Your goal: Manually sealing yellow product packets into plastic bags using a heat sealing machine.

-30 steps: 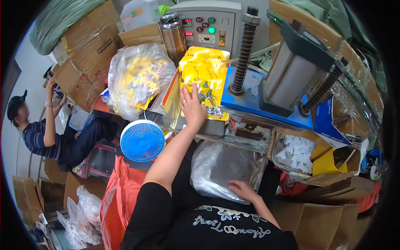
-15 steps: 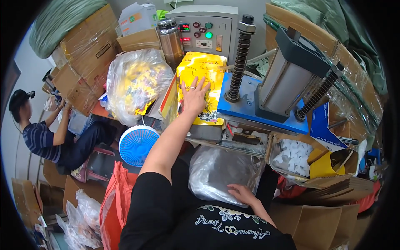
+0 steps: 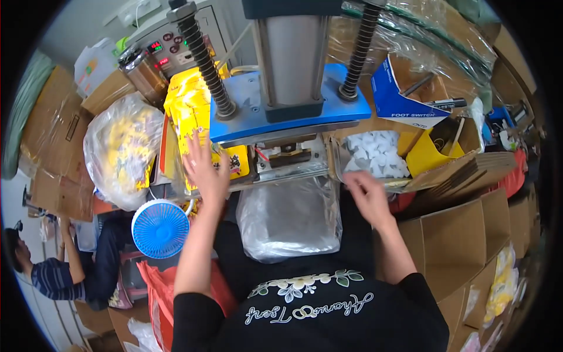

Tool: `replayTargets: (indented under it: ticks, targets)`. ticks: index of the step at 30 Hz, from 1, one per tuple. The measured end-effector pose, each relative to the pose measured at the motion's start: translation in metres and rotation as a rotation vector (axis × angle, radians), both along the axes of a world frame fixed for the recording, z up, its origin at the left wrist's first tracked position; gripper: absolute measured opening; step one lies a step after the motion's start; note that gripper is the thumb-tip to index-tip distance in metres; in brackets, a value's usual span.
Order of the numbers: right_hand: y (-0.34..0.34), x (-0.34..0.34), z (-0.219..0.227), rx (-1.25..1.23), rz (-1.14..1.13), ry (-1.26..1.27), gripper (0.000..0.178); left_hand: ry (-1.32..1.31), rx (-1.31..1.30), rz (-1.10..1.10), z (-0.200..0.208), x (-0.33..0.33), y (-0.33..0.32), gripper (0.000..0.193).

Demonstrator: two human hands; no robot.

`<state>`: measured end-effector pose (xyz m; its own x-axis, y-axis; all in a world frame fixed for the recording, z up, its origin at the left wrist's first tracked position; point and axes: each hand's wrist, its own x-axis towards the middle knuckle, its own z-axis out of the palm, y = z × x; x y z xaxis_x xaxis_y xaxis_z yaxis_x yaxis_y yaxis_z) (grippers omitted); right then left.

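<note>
My left hand [image 3: 205, 170] is open, its fingers spread over the lower part of a stack of flat yellow printed pouches [image 3: 187, 105]. Left of the blue-plated press [image 3: 287, 108], the pouches lie beside an orange-edged box [image 3: 170, 146]. My right hand [image 3: 368, 198] hovers at the near left corner of a tray of small white plastic pieces [image 3: 375, 154]. Its fingers are loosely bent and apart, with nothing visible in them. Between my arms, a clear plastic bag [image 3: 287, 220] rests on my lap, below the press's metal jaw area [image 3: 290, 155].
A blue fan [image 3: 160, 229] stands left of my left forearm. Beyond it sits a clear bag of yellow packets [image 3: 126, 149]. Right of the press are a blue-and-white box [image 3: 404, 97] and open cardboard cartons [image 3: 451, 234]. Another person [image 3: 53, 270] sits at far left.
My view has swung right. My left hand has slid down the yellow pouches toward me. My right hand has left the clear bag on my lap and reached the tray of white pieces.
</note>
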<state>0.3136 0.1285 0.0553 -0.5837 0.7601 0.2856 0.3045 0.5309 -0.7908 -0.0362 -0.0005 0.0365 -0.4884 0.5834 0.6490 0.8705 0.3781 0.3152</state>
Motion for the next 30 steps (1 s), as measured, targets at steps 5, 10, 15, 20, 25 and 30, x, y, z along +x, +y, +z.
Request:
replayTargets:
  ticks: [5, 10, 15, 20, 25, 30]
  targets:
    - [0.034, 0.013, 0.003, 0.314, -0.097, -0.242, 0.021, -0.054, -0.220, -0.163, -0.034, 0.051, -0.052, 0.063]
    - [0.039, 0.000, -0.010, 0.292, 0.024, -0.300, 0.024, -0.213, 0.070, -0.199, -0.022, 0.039, -0.053, 0.027]
    - [0.043, 0.013, -0.010, -0.208, 0.016, 0.054, 0.020, -0.594, 0.352, -0.300, 0.013, 0.063, -0.049, 0.017]
    - [0.010, -0.019, 0.024, -0.270, 0.082, 0.178, 0.037, -1.198, 0.273, -0.480, 0.010, 0.113, -0.048, 0.021]
    - [-0.013, -0.048, 0.052, -0.061, 0.294, -0.018, 0.020, -1.046, 0.045, -0.400, -0.037, 0.136, -0.045, 0.015]
    - [-0.011, -0.061, 0.027, -0.237, 0.588, -0.139, 0.022, -1.062, -0.119, -0.546, -0.047, 0.143, -0.052, 0.020]
